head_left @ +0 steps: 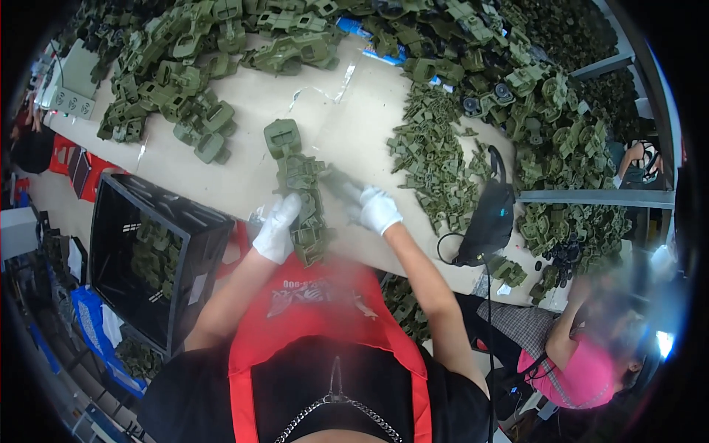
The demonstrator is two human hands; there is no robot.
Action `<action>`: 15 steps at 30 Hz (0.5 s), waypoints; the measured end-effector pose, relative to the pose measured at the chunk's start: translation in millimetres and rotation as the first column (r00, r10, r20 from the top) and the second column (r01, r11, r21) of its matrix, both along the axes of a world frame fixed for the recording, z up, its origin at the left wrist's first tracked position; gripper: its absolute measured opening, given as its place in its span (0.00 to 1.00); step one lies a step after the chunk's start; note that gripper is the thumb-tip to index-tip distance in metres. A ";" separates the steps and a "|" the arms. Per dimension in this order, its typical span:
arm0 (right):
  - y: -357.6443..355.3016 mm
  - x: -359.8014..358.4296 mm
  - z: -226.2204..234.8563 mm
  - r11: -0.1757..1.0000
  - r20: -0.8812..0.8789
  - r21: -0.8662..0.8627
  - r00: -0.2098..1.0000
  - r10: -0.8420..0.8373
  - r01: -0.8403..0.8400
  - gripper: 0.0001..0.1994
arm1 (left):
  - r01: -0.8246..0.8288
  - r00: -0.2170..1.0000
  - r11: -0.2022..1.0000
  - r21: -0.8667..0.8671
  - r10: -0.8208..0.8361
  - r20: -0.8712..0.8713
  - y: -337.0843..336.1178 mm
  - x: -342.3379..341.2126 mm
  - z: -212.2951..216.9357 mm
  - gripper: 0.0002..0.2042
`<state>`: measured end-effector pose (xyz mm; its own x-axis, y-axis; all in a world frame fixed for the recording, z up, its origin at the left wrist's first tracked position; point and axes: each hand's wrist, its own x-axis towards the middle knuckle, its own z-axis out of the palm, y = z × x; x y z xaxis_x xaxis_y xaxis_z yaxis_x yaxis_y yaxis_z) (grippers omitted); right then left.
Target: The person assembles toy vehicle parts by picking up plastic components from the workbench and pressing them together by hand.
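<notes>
My left hand (279,227), in a white glove, grips the side of a long olive-green plastic toy vehicle body (301,173). This body stretches away from me over the pale table, its boxy end (283,138) farthest off. My right hand (379,210), also gloved in white, is closed round a dark, elongated piece (341,184) just right of the body. Motion blur hides what kind of piece it is. Its far tip comes close to the body; whether they touch I cannot tell.
Green vehicle bodies (181,92) are heaped at the far left. Small green parts (436,155) spread to the right, beside a black pouch (489,221) with a cable. A black crate (196,251) holding green parts stands left. A person in pink (572,369) sits at the right.
</notes>
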<state>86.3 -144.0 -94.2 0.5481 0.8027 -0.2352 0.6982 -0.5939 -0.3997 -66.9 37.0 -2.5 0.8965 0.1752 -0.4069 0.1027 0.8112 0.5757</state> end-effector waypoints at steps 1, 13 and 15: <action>5.0 -2.9 6.1 0.997 0.085 0.072 0.996 0.013 -0.019 0.21 | -0.005 1.000 1.000 0.001 0.005 0.010 -1.3 3.1 -1.1 0.30; 25.8 -56.5 167.9 0.805 0.027 0.528 0.942 -0.333 0.270 0.12 | -0.051 0.996 0.975 0.217 0.036 0.076 -19.0 20.0 6.2 0.53; 27.1 -58.9 165.6 0.835 0.138 0.504 0.934 -0.330 0.221 0.12 | 0.035 0.988 0.966 0.255 -0.073 0.139 -13.8 18.4 6.5 0.53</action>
<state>27.5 -116.9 71.4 0.7550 0.5932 0.2794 0.6336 -0.5504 -0.5437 -48.5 23.2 4.0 0.9539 0.2042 -0.2200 0.0421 0.6346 0.7717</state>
